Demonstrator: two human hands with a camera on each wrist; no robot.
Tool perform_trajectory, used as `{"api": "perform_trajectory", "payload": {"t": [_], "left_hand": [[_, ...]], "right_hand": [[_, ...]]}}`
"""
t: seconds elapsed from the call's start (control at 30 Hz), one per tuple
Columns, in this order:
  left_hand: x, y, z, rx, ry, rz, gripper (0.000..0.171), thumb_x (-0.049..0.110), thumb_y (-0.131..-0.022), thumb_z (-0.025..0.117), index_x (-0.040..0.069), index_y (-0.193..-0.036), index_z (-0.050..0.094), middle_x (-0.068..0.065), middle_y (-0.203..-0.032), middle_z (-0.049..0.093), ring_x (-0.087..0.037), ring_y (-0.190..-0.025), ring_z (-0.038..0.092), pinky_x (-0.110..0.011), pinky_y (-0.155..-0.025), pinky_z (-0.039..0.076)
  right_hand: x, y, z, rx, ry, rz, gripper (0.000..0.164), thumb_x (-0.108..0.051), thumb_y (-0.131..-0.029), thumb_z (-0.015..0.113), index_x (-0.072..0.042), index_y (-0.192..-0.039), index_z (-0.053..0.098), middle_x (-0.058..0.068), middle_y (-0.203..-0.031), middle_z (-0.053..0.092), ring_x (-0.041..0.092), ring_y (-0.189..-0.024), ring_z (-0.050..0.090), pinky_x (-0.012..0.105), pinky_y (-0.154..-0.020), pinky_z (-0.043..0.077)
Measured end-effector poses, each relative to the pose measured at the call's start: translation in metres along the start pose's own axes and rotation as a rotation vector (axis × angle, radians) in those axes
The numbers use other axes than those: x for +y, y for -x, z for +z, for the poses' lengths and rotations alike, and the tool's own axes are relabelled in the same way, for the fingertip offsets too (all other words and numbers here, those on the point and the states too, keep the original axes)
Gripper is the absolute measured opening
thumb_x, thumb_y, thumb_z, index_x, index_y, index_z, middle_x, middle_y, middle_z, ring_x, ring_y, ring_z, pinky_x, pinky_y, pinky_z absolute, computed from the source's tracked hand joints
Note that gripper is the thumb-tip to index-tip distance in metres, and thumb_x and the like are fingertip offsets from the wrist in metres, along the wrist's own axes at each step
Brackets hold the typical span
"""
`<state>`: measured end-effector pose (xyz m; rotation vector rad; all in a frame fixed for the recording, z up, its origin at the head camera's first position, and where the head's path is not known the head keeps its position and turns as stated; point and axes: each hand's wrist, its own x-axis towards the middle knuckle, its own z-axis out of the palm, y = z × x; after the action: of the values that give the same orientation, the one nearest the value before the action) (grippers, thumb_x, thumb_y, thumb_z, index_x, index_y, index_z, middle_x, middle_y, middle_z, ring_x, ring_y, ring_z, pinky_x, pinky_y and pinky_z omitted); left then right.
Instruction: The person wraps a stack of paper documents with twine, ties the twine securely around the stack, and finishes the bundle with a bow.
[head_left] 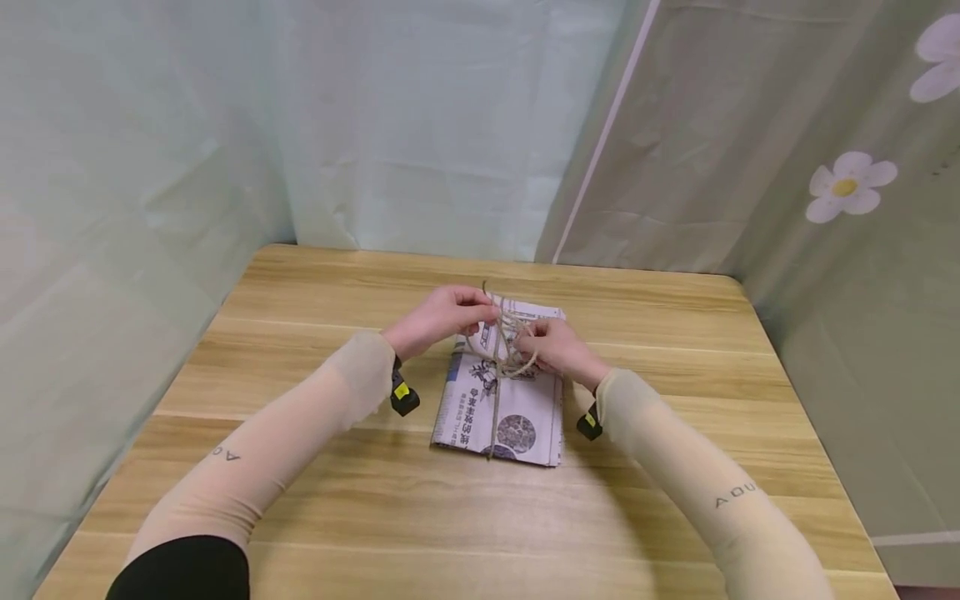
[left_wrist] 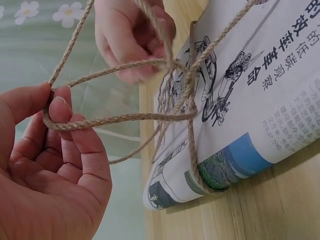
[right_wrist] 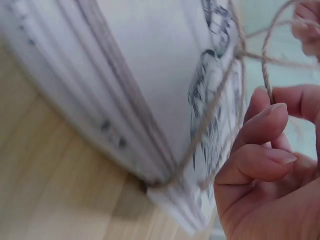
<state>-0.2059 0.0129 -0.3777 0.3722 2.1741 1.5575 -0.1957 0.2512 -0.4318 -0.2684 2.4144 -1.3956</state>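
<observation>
A folded stack of newspapers (head_left: pixel 465 417) lies on the table, with brown twine (head_left: pixel 496 408) wrapped lengthwise and crosswise around it. The strands cross in a knot (left_wrist: pixel 189 80) on top of the stack. Above its upper left part, my left hand (head_left: pixel 450 315) pinches a loop of twine (left_wrist: pixel 125 118) between thumb and fingers. My right hand (head_left: pixel 557 348) is over the right side of the stack. In the right wrist view, the thumb and index finger of the right hand (right_wrist: pixel 270 165) pinch another strand of twine (right_wrist: pixel 266 75). Both hands hold the twine raised off the paper.
The wooden table (head_left: pixel 337 517) extends around the stack on all sides. A pale curtain (head_left: pixel 450 125) hangs behind the far edge, and a flowered curtain (head_left: pixel 847 275) stands at the right. Small black wrist cameras hang beneath both wrists.
</observation>
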Motion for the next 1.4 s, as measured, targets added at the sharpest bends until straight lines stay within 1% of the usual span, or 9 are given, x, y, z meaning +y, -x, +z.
{"api": "perform_trajectory", "payload": {"t": [0.23, 0.43, 0.67, 0.87, 1.0, 1.13, 1.2, 1.3, 1.4], "left_hand": [[0.0, 0.001, -0.003, 0.019, 0.0, -0.016, 0.028, 0.032, -0.098, 0.072, 0.009, -0.115, 0.072, -0.01, -0.099, 0.067, -0.018, -0.08, 0.057, -0.041, -0.087, 0.052], [-0.001, 0.001, -0.004, 0.026, 0.021, -0.016, 0.025, 0.031, -0.097, 0.073, 0.011, -0.113, 0.072, -0.006, -0.097, 0.067, -0.02, -0.083, 0.058, -0.04, -0.087, 0.052], [-0.005, 0.002, -0.005, 0.03, 0.047, 0.003, 0.024, 0.028, -0.098, 0.072, 0.01, -0.114, 0.072, -0.01, -0.106, 0.069, -0.023, -0.087, 0.058, -0.051, -0.093, 0.05], [-0.006, 0.004, -0.007, 0.029, 0.026, -0.006, 0.02, 0.025, -0.098, 0.072, 0.01, -0.111, 0.073, -0.015, -0.113, 0.07, -0.026, -0.089, 0.059, -0.054, -0.095, 0.049], [-0.006, 0.004, -0.007, 0.028, -0.007, -0.02, 0.018, 0.026, -0.099, 0.07, 0.013, -0.111, 0.073, -0.015, -0.115, 0.07, -0.022, -0.087, 0.059, -0.057, -0.097, 0.048], [-0.006, 0.003, -0.005, 0.022, -0.011, -0.011, 0.019, 0.024, -0.101, 0.068, 0.012, -0.114, 0.072, -0.013, -0.115, 0.071, -0.019, -0.085, 0.058, -0.056, -0.095, 0.048], [-0.006, 0.003, -0.004, 0.016, -0.012, -0.004, 0.019, 0.024, -0.101, 0.067, 0.011, -0.115, 0.072, -0.012, -0.114, 0.072, -0.019, -0.084, 0.059, -0.055, -0.094, 0.049], [-0.006, 0.002, -0.003, 0.005, -0.007, -0.004, 0.019, 0.023, -0.102, 0.066, 0.011, -0.116, 0.072, -0.012, -0.116, 0.072, -0.02, -0.084, 0.059, -0.054, -0.094, 0.05], [-0.006, 0.003, -0.004, 0.0, 0.001, -0.01, 0.019, 0.023, -0.102, 0.065, 0.011, -0.116, 0.071, -0.015, -0.121, 0.071, -0.024, -0.086, 0.059, -0.054, -0.094, 0.05]], "right_hand": [[0.012, 0.021, -0.039, 0.089, -0.153, 0.093, 0.024, -0.019, -0.099, 0.065, 0.005, -0.103, 0.061, 0.013, -0.09, 0.067, 0.014, -0.059, 0.049, 0.026, -0.05, 0.038], [0.031, 0.044, -0.072, 0.189, -0.136, 0.122, 0.034, -0.026, -0.101, 0.064, 0.006, -0.11, 0.059, 0.006, -0.089, 0.064, 0.012, -0.064, 0.052, 0.024, -0.052, 0.039], [0.052, 0.07, -0.106, 0.279, -0.157, 0.14, 0.033, -0.032, -0.103, 0.061, 0.0, -0.108, 0.059, 0.002, -0.089, 0.063, 0.012, -0.064, 0.053, 0.025, -0.052, 0.04], [0.059, 0.082, -0.12, 0.381, -0.184, 0.161, 0.032, -0.035, -0.104, 0.059, -0.002, -0.106, 0.06, 0.0, -0.086, 0.062, 0.009, -0.061, 0.05, 0.024, -0.052, 0.041], [0.064, 0.079, -0.116, 0.295, -0.087, 0.205, 0.038, -0.032, -0.104, 0.059, 0.005, -0.109, 0.06, 0.003, -0.083, 0.06, 0.011, -0.06, 0.05, 0.027, -0.054, 0.044], [0.071, 0.074, -0.108, 0.154, 0.119, 0.257, 0.041, -0.037, -0.103, 0.058, 0.004, -0.102, 0.063, 0.006, -0.078, 0.06, 0.016, -0.063, 0.052, 0.031, -0.061, 0.047], [0.073, 0.071, -0.105, 0.134, 0.231, 0.265, 0.046, -0.045, -0.103, 0.056, 0.001, -0.101, 0.063, 0.009, -0.082, 0.062, 0.021, -0.069, 0.054, 0.033, -0.064, 0.047], [0.069, 0.067, -0.1, 0.222, 0.356, 0.23, 0.054, -0.056, -0.102, 0.054, -0.002, -0.106, 0.059, 0.013, -0.096, 0.062, 0.027, -0.08, 0.056, 0.035, -0.067, 0.045], [0.056, 0.06, -0.086, 0.352, 0.369, 0.107, 0.046, -0.049, -0.103, 0.055, -0.005, -0.116, 0.056, 0.013, -0.108, 0.06, 0.028, -0.089, 0.055, 0.038, -0.072, 0.045]]}}
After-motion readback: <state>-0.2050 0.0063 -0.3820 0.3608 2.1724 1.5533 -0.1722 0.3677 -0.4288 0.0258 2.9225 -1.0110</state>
